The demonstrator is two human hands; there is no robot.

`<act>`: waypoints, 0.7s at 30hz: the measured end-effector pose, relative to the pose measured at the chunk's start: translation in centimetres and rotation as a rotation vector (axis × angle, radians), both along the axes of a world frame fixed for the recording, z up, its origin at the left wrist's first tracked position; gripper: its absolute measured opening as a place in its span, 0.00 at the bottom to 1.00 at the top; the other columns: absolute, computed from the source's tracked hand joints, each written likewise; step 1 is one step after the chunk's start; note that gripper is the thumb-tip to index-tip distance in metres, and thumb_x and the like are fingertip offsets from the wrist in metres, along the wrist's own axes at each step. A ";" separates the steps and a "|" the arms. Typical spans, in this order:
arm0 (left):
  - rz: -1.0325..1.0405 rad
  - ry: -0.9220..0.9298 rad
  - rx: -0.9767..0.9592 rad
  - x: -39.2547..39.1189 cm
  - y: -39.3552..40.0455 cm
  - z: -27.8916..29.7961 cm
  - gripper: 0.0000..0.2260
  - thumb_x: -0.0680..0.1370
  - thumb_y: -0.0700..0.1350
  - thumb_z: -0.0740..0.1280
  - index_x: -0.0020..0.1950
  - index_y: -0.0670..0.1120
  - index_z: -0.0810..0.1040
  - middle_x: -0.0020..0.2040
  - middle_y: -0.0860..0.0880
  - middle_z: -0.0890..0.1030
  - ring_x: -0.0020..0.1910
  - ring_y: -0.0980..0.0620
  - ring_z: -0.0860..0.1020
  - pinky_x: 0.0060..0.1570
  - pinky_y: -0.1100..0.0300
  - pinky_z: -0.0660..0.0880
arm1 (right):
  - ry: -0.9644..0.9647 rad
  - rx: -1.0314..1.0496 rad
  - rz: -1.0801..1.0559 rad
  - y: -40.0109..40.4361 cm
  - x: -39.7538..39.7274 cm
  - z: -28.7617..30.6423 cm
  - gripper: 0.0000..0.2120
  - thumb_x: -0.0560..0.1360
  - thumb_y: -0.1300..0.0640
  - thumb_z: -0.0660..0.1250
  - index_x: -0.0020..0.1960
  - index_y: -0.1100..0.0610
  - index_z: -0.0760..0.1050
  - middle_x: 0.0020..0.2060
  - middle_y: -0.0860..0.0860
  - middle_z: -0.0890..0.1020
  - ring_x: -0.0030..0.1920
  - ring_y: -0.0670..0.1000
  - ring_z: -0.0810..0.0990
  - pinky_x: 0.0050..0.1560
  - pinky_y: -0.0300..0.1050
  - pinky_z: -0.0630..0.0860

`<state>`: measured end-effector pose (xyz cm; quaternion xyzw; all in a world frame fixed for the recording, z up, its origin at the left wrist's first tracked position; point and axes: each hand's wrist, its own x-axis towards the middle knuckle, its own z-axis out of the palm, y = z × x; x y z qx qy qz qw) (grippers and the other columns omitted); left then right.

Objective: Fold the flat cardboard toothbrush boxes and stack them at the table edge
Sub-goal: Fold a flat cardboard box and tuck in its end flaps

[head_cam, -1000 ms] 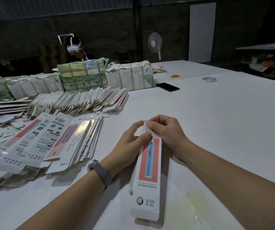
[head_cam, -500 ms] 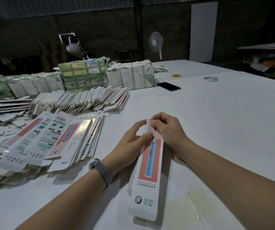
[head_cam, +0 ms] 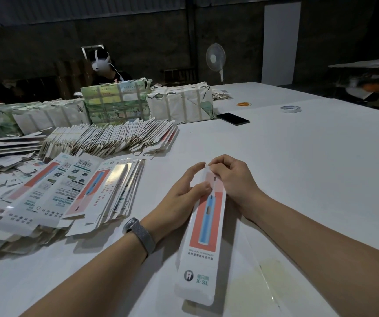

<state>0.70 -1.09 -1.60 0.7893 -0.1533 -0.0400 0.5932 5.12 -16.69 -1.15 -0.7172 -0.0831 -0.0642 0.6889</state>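
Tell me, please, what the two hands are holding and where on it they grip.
Both hold one toothbrush box at its far end: the right hand pinches the end flap, and the left hand grips the edge just below it.

White table (head_cam: 298, 161) with flat box stacks (head_cam: 106, 140), wrapped bundles (head_cam: 179, 104) (taped), phone (head_cam: 233, 118), tape roll (head_cam: 290, 108).

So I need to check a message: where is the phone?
The phone lies far across the table, right of the wrapped bundle, left of the tape roll.

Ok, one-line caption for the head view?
Both hands fold the far end flap of a toothbrush box.
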 end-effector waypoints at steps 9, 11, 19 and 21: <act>-0.024 0.007 0.021 -0.3 -0.2 0.1 0.21 0.81 0.56 0.64 0.73 0.62 0.62 0.46 0.52 0.87 0.42 0.48 0.86 0.44 0.59 0.82 | 0.010 -0.046 0.017 -0.3 -0.3 0.1 0.14 0.80 0.59 0.61 0.37 0.51 0.76 0.30 0.47 0.78 0.31 0.47 0.78 0.37 0.43 0.77; -0.035 0.001 0.013 -0.4 -0.3 0.3 0.19 0.79 0.57 0.65 0.69 0.63 0.64 0.45 0.52 0.87 0.41 0.49 0.86 0.43 0.60 0.82 | 0.004 -0.053 0.023 -0.3 -0.5 0.2 0.14 0.81 0.59 0.59 0.38 0.53 0.75 0.31 0.49 0.78 0.32 0.48 0.78 0.36 0.43 0.77; 0.023 -0.034 -0.046 -0.1 -0.3 0.1 0.17 0.76 0.59 0.62 0.65 0.62 0.66 0.43 0.52 0.87 0.39 0.47 0.86 0.40 0.60 0.81 | -0.003 0.013 0.086 -0.1 -1.1 0.4 0.07 0.75 0.50 0.59 0.45 0.50 0.74 0.32 0.46 0.79 0.34 0.46 0.80 0.37 0.40 0.77; 0.047 -0.043 -0.085 0.1 -0.3 -0.2 0.17 0.76 0.59 0.62 0.65 0.63 0.67 0.42 0.51 0.86 0.38 0.48 0.86 0.39 0.61 0.81 | 0.011 0.044 0.095 0.0 -1.2 0.6 0.10 0.71 0.48 0.57 0.48 0.49 0.73 0.35 0.49 0.79 0.38 0.50 0.79 0.41 0.46 0.76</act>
